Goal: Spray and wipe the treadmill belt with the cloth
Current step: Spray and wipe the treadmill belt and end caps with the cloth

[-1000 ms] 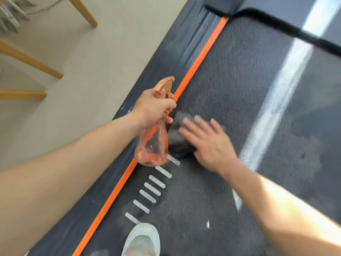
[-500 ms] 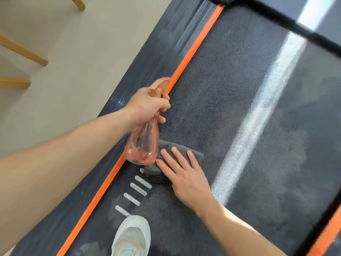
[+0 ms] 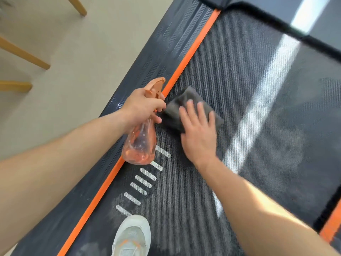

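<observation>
Cloth point(image 3: 177, 108) lies flat on belt point(image 3: 239, 85), near orange edge strip point(image 3: 191, 52). My right hand point(image 3: 199, 133) presses it, fingers straight, spread. My left hand point(image 3: 142, 106) grips spray bottle point(image 3: 140, 146), top toward belt's far end. I think: push firm, long strokes along belt, over wet patches. Belt's long way runs from my shoe point(image 3: 132, 235) to top right.

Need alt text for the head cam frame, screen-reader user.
A person's right hand presses a grey cloth flat on a black treadmill belt while the left hand grips an orange spray bottle beside it. A pale shoe stands on the belt.
</observation>
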